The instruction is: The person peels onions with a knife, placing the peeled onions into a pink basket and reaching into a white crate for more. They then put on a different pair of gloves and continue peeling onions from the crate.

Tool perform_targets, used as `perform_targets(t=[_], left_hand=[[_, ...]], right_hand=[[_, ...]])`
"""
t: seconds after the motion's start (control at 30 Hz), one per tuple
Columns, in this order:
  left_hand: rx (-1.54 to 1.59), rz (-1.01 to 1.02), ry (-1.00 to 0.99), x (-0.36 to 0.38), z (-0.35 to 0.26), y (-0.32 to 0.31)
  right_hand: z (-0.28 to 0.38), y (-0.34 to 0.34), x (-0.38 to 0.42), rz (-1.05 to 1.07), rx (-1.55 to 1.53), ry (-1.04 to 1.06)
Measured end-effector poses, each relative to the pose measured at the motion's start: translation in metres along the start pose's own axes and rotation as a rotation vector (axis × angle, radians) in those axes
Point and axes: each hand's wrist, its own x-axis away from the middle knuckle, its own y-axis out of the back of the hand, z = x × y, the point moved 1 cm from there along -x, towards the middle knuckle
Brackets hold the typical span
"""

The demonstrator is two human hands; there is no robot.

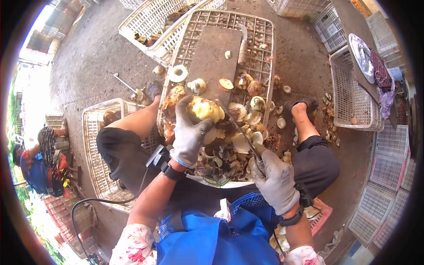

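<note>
My left hand [187, 137], in a grey glove, is closed around a lumpy, pale yellow peeled tuber [206, 109] above the crate between my knees. My right hand [278, 181], also gloved, grips a long knife [242, 129]. The knife's dark blade slants up and left, with its tip close to the tuber's right side. Beneath both hands lie pale cut slices, peelings and brown scraps [240, 143]. A dark board [212, 57] rests on the upturned crate [260, 26], with a cut yellow piece [226, 84] on it.
Beside the board lies a second, curved knife [242, 52]. Plastic crates stand at left [90, 141], far left [132, 28] and right [338, 97]. A metal rod [124, 82] lies on the floor. Another person [39, 163] sits at far left. A cable [77, 212] runs by my left arm.
</note>
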Motion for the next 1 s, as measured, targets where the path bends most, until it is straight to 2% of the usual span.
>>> perform_targets(t=[0.13,0.23,0.37,0.57,0.63,0.7,0.8,1.0], left_hand=[[-0.046,-0.003,0.024,0.003,0.001,-0.002],[0.052,0.005,0.071,0.008,0.006,0.001],[-0.048,0.009,0.067,0.008,0.015,-0.001],[-0.320,0.006,0.040,0.008,0.021,-0.004],[-0.290,0.003,0.047,0.008,0.019,-0.004],[-0.085,-0.002,0.070,0.006,0.018,-0.006],[0.079,-0.046,-0.039,0.002,0.038,-0.009],[-0.150,-0.094,-0.010,0.005,0.019,-0.011]], right_hand=[[-0.011,0.001,-0.037,0.186,0.149,0.190],[-0.011,0.005,-0.041,0.205,0.325,0.305],[0.000,0.015,-0.037,0.314,0.532,0.248],[-0.002,0.028,-0.037,0.425,0.533,0.200],[-0.001,0.027,-0.039,0.431,0.523,0.195],[0.001,0.024,-0.043,0.432,0.500,0.208],[0.003,0.018,-0.054,0.417,0.476,0.233],[-0.009,-0.024,-0.092,0.315,0.355,0.292]])
